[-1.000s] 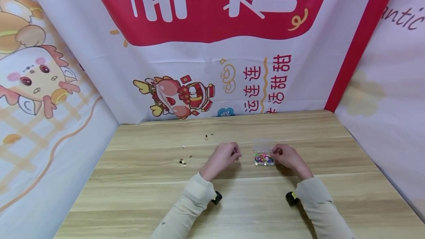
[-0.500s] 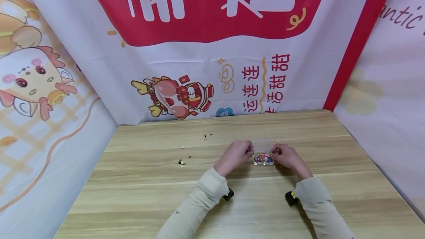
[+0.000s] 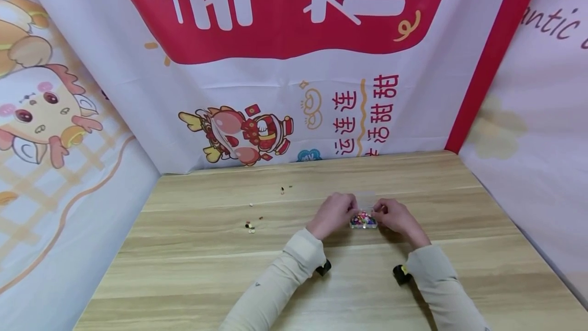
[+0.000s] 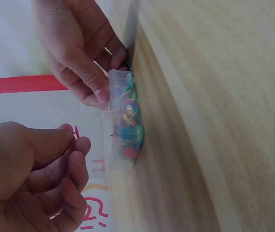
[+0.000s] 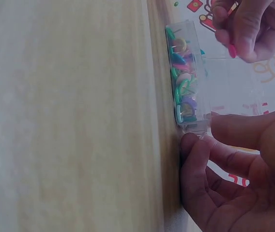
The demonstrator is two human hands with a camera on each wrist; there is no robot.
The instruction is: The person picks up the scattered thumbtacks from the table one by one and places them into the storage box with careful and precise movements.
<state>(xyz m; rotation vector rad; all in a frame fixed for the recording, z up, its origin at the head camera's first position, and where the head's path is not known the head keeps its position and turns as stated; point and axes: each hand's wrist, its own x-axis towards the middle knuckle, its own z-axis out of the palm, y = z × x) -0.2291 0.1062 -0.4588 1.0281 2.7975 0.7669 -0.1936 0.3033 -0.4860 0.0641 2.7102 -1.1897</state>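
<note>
- Thumbtack, pink (image 5: 232, 51), sits pinched between thumb and forefinger of the left hand (image 3: 334, 212), higher than the box's rim and near its left end. A light pinch by the head's edge seems wisest, the point facing away from skin, with a slow wrist for so small a thing.
- Clear box (image 3: 363, 227) rests on the desk, right of its middle and closer to the back edge than the front, with coloured tacks (image 3: 363, 217) inside. Its thin lid (image 5: 229, 82) stands raised on the side toward the back edge; a bump there could shift everything.
- Right hand (image 3: 394, 216) grips the box's right end with thumb and fingers. Firm but gentle pressure should stop sliding, and fingertips do best outside, off the sharp ends.
- Cartoon-printed cloth (image 3: 50, 111) hangs past the desk's left edge.
- Loose bits (image 3: 247, 226) lie scattered toward the desk's back left corner, too small to identify.
- Wood-grain desk (image 3: 184, 264) looks flat and smooth, so light things may skid.
- White hanging with a red panel (image 3: 275, 45) rises behind the back edge.
- Pale lettered cloth (image 3: 542, 116) borders the right edge.
</note>
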